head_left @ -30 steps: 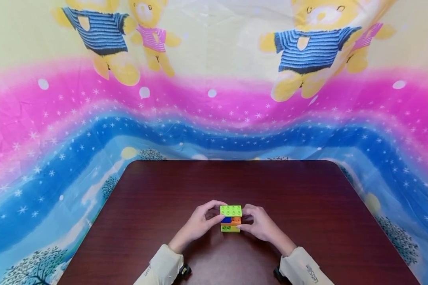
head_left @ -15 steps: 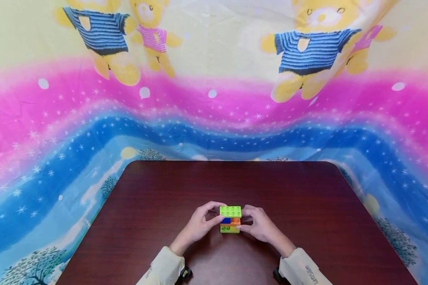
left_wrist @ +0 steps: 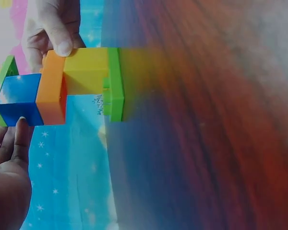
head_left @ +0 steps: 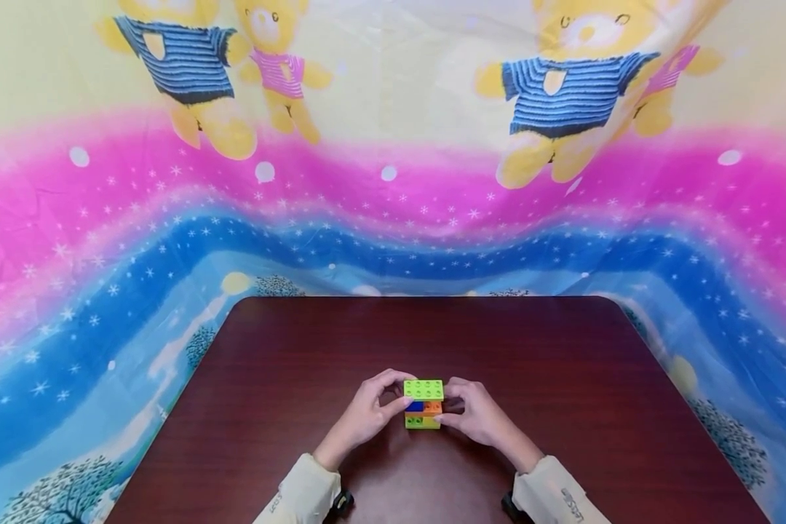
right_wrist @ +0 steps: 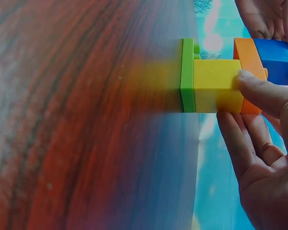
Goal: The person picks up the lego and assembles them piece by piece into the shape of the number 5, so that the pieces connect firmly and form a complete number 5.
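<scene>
A stack of toy building bricks stands upright between both hands at the near middle of the table. At its base lies a thin green plate [right_wrist: 187, 76]. A yellow brick [right_wrist: 216, 76] sits on the plate's right half, leaving studs bare on the left. Above it come a flat orange brick [left_wrist: 50, 91], then a blue brick [left_wrist: 20, 93] on the left side, and a light-green plate [head_left: 423, 388] on top. My left hand [head_left: 368, 407] grips the blue brick near the top plate. My right hand [head_left: 477, 413] pinches the yellow brick where it meets the orange one.
The dark red-brown wooden table [head_left: 301, 342] has rounded far corners and a glossy surface. A printed cloth [head_left: 393, 211] with bears and snowflakes hangs behind it and along both sides. Black wrist gear [head_left: 342, 502] shows beside the left sleeve.
</scene>
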The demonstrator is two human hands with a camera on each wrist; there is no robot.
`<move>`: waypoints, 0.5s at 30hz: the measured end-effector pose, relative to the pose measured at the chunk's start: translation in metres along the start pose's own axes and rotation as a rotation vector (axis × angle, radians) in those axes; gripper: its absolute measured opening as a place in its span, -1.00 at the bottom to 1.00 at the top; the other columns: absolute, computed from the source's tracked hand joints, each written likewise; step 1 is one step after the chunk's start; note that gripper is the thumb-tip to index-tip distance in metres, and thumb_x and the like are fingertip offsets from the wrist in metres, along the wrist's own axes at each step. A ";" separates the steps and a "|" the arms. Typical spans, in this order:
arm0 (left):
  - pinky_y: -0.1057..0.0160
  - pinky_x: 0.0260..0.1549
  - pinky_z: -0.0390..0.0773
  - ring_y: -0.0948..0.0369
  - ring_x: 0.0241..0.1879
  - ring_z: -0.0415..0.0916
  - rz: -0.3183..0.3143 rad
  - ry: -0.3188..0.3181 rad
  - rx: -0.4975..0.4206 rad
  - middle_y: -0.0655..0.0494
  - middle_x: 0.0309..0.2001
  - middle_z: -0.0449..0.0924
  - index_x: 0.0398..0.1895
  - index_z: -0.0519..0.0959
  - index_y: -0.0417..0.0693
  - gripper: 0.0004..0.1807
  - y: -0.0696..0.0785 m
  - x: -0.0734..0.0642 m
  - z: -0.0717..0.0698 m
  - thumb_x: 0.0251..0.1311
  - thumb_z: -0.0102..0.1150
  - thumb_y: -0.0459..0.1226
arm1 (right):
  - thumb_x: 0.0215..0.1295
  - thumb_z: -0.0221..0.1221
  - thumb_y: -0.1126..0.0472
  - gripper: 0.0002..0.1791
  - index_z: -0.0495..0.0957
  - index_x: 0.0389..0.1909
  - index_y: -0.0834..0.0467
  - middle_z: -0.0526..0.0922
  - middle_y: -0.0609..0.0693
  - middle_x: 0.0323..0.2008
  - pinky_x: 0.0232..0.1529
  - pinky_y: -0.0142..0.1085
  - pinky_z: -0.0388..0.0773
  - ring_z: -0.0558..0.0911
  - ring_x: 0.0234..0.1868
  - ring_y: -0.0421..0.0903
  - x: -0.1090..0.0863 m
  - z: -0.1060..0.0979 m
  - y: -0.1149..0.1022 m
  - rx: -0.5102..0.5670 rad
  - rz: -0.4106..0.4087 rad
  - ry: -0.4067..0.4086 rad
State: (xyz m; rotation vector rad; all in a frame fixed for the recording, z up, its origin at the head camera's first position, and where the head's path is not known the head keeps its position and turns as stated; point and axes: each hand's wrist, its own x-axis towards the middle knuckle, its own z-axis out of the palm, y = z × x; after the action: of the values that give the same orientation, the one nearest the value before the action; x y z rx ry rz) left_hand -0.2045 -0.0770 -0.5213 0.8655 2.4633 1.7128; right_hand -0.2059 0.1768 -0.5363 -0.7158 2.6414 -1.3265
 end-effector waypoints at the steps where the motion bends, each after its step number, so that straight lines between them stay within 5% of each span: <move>1: 0.29 -0.03 0.65 0.26 -0.13 0.56 0.010 -0.002 0.015 0.12 -0.04 0.65 0.14 0.63 0.04 -0.71 0.000 0.000 0.000 0.38 0.31 -0.29 | 0.18 0.49 0.29 -0.64 0.75 0.02 0.07 0.61 -0.15 -0.20 -0.08 -0.30 0.74 0.74 -0.09 -0.11 0.000 0.000 0.000 -0.001 -0.001 0.002; 15: 0.12 -0.04 0.68 0.22 -0.14 0.56 0.021 0.019 0.062 0.11 -0.05 0.65 0.14 0.63 -0.01 -0.69 0.003 -0.001 0.001 0.36 0.32 -0.32 | 0.18 0.50 0.26 -0.69 0.76 -0.04 0.13 0.61 -0.11 -0.25 -0.14 -0.36 0.73 0.76 -0.13 -0.08 0.000 0.002 -0.001 0.012 -0.016 0.014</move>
State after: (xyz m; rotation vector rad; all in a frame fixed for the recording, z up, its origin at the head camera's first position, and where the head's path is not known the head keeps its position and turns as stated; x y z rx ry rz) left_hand -0.2021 -0.0757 -0.5190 0.8875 2.5416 1.6672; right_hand -0.2051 0.1748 -0.5367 -0.7303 2.6421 -1.3547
